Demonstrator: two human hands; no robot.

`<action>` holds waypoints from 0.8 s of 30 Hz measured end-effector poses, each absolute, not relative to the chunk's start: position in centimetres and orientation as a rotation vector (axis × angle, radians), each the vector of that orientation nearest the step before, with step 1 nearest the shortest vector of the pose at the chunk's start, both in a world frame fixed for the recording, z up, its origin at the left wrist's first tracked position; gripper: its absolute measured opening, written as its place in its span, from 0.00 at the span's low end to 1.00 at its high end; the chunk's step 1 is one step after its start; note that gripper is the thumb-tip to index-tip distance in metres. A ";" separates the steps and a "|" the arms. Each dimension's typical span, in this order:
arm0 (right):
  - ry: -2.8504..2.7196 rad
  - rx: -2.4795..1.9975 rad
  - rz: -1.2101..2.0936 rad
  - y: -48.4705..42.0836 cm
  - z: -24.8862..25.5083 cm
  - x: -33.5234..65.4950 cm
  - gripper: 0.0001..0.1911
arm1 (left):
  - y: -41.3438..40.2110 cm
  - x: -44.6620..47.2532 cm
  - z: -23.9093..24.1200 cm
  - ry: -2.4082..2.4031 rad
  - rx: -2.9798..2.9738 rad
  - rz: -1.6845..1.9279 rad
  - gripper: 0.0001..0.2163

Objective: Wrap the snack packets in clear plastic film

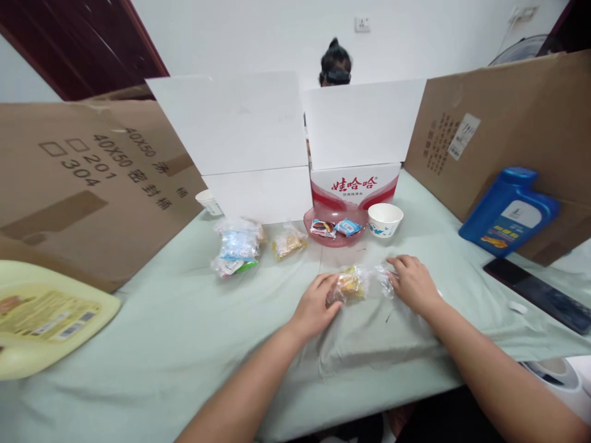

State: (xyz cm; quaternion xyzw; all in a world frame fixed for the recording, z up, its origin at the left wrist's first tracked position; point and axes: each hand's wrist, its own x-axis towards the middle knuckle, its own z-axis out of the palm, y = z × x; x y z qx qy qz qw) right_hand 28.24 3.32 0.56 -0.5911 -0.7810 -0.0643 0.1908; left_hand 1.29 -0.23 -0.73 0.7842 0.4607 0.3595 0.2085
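Observation:
My left hand (317, 304) is closed on the left side of a clear plastic snack packet (351, 282) with something yellow-orange inside, lying on the cloth. My right hand (414, 284) rests to the right, its curled fingers on a crumpled clear plastic wrapper (384, 282). Whether this wrapper is joined to the packet, I cannot tell. Beyond the hands is a pink glass dish (339, 241) holding a red-and-white packet (322, 228) and a blue packet (348, 227). A white paper cup (385, 220) stands beside the dish.
Left of the dish lie another snack packet (289, 242) and a heap of plastic packets (239, 245). Cardboard panels (503, 123) wall the table. A yellow bottle (50, 317) lies left; a blue bottle (510, 212) and a phone (538, 294) are right. A person's head (335, 63) shows behind the white panels.

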 end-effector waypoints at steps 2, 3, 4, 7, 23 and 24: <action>-2.175 -1.363 -0.121 2.8 0.5 27.3 0.25 | -0.4 1.6 -0.7 1.223 2.214 1.026 0.20; -2.235 -1.217 -0.069 2.5 0.5 26.7 0.29 | -0.5 1.7 -0.6 1.193 2.202 1.055 0.17; -2.328 -1.092 -0.013 2.2 0.5 26.2 0.34 | -0.5 1.7 -0.5 1.173 2.173 1.093 0.14; -2.570 -0.934 0.173 1.8 0.7 25.7 0.31 | 0.0 0.9 -0.1 1.245 1.955 1.264 0.07; -1.516 -1.327 0.072 3.5 1.1 28.1 0.16 | -0.4 -2.1 2.3 1.358 2.402 1.564 0.03; -1.594 -1.255 0.035 2.9 1.5 27.9 0.13 | -0.6 -1.7 2.3 1.276 2.537 1.414 0.04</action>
